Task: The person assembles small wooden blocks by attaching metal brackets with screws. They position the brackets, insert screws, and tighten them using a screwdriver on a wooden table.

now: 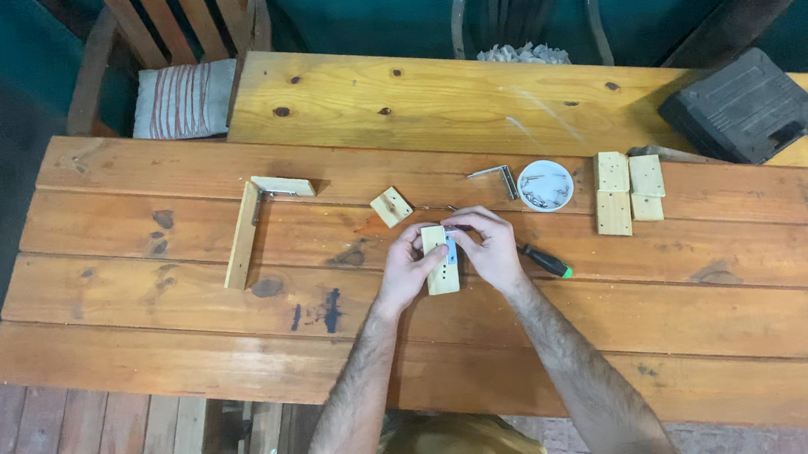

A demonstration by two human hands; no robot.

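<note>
Wood block (442, 270), a short pale slat with small holes down its face, lies on the plank table (190, 321) near the table's middle, gripped from both sides. The left hand (405, 267) clasps its left edge and the right hand (489, 249) pinches its upper right, where a small metal piece sits; what the fingertips hold there is too small to tell.

From the head camera the table is broad, orange-brown varnished boards with dark knots and stains, a paler pine board (432, 100) laid along its far side. On it rest an L-shaped wooden frame (252, 224), a small square offcut (391, 206), a metal angle bracket (498, 175), a white round dish (545, 185) of screws, stacked pale blocks (628, 190), a green-tipped screwdriver (547, 262) and a dark ribbed tool case (745, 106). Beyond stand a striped cushion (183, 100) and teal wall.
</note>
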